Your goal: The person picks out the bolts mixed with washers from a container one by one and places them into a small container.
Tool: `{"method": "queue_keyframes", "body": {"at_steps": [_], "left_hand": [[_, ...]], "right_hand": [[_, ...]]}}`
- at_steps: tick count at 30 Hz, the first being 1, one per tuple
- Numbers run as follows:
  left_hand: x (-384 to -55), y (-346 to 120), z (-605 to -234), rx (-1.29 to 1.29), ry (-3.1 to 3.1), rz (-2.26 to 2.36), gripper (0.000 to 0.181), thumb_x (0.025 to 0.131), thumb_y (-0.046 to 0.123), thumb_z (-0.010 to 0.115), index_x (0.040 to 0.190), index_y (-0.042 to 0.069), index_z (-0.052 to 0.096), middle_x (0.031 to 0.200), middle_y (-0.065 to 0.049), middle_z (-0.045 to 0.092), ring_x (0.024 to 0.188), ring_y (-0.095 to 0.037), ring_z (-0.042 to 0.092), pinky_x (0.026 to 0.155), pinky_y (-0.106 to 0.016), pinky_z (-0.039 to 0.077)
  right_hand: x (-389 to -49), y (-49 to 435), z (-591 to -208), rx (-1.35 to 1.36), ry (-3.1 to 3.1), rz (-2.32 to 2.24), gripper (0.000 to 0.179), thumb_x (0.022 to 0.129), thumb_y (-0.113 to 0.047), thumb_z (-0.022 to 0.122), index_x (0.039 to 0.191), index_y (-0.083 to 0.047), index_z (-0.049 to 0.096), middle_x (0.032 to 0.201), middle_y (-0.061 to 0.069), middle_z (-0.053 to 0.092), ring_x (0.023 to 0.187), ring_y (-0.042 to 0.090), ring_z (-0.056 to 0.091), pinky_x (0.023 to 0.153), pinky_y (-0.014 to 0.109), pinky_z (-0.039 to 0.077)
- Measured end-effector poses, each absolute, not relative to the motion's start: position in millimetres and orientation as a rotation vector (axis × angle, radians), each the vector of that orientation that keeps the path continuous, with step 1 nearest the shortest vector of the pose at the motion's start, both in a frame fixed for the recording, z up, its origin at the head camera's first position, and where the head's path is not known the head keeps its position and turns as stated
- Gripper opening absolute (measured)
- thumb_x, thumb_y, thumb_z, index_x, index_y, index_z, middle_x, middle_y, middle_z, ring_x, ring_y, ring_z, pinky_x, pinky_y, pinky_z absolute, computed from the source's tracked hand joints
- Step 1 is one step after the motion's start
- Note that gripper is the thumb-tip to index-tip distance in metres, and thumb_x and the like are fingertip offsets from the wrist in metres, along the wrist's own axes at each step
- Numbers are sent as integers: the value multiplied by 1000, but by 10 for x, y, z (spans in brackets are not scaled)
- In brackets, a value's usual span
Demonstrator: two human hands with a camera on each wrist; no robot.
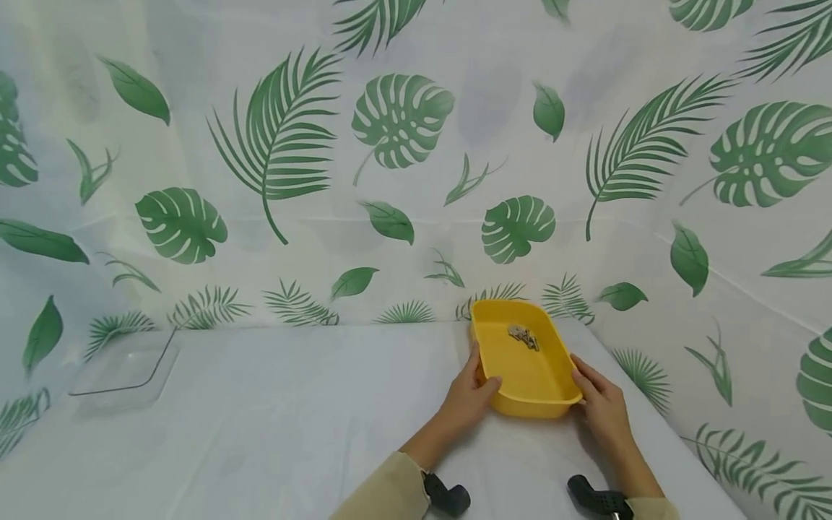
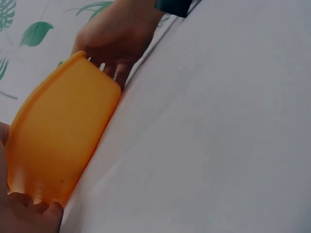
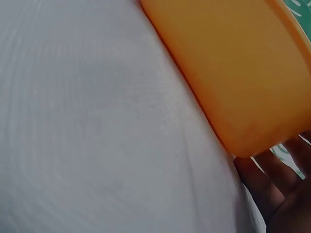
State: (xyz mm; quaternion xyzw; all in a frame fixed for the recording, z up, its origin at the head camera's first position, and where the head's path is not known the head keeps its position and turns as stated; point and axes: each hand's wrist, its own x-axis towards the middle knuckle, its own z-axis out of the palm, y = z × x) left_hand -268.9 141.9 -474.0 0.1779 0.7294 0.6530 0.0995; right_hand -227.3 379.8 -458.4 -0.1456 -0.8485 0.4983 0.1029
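Observation:
A yellow plastic tray with rounded corners is at the right part of the table. Inside it, toward the far end, lies a small heap of metal pieces, too small to name exactly. My left hand grips the tray's left side, thumb over the rim and fingers outside. Opposite it, my right hand holds the right side near the front corner. In the left wrist view the tray's outer wall stretches between both hands. The right wrist view has fingers against the tray's lower corner.
A clear, shallow container sits at the table's far left. White cloth covers the table. Leaf-patterned sheets hang behind it and along the right, close to the tray.

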Motion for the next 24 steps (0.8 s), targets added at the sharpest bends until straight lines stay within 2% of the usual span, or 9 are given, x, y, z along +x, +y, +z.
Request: {"method": "queue_keyframes", "body": {"at_steps": [2, 3, 5, 7, 9, 14, 18, 24], "left_hand": [[-2705, 1324, -4740, 552, 2137, 1943, 78, 102, 33, 53, 164, 18, 9, 168, -1, 27, 145, -14, 43, 122, -40, 36], [-2713, 1271, -4738, 556, 2129, 1955, 78, 102, 31, 54, 164, 18, 9, 168, -3, 27, 144, -15, 45, 121, -41, 37], [-2732, 1169, -4744, 566, 2137, 1967, 77, 101, 29, 54, 164, 17, 10, 168, -5, 28, 145, -18, 44, 119, -42, 39], [-2734, 1075, -4753, 555, 2162, 1960, 77, 101, 29, 54, 164, 17, 12, 168, -5, 28, 147, -19, 42, 119, -42, 39], [-2716, 991, -4763, 561, 2182, 1942, 77, 101, 28, 54, 164, 15, 12, 168, -7, 28, 149, -22, 39, 119, -44, 39], [-2681, 740, -4744, 587, 2209, 1918, 75, 101, 25, 51, 164, 14, 10, 169, -7, 24, 151, -22, 37, 120, -45, 37], [-2656, 515, -4735, 577, 2268, 1911, 74, 101, 20, 48, 164, 16, 9, 170, -5, 20, 152, -21, 35, 121, -45, 35], [-2614, 183, -4756, 539, 2327, 1863, 74, 102, 16, 47, 164, 13, 8, 171, -6, 14, 156, -23, 26, 124, -45, 30]], "right_hand": [[-2285, 3761, -4571, -399, -2531, 1504, 59, 108, -47, 38, 159, -18, 33, 164, 12, 34, 108, -17, 46, 79, 0, 46], [-2295, 3736, -4566, -385, -2549, 1528, 60, 107, -48, 39, 160, -19, 32, 165, 12, 33, 112, -13, 49, 80, 1, 48], [-2320, 3678, -4558, -363, -2576, 1601, 63, 107, -49, 41, 161, -21, 29, 166, 12, 30, 126, 1, 52, 85, 3, 49], [-2329, 3617, -4554, -339, -2599, 1669, 64, 106, -49, 42, 162, -23, 25, 167, 12, 28, 138, 18, 48, 89, 6, 51], [-2319, 3562, -4554, -316, -2621, 1697, 63, 107, -47, 41, 163, -24, 22, 168, 13, 26, 144, 29, 42, 91, 10, 53], [-2324, 3349, -4526, -243, -2660, 1722, 61, 109, -41, 40, 163, -26, 19, 169, 15, 20, 147, 36, 40, 98, 24, 56], [-2355, 3136, -4530, -144, -2679, 1769, 62, 109, -39, 42, 164, -25, 16, 168, 20, 20, 146, 41, 41, 104, 37, 55], [-2350, 2833, -4550, -60, -2667, 1813, 60, 109, -35, 42, 164, -25, 18, 168, 18, 22, 147, 39, 41, 105, 40, 53]]}}
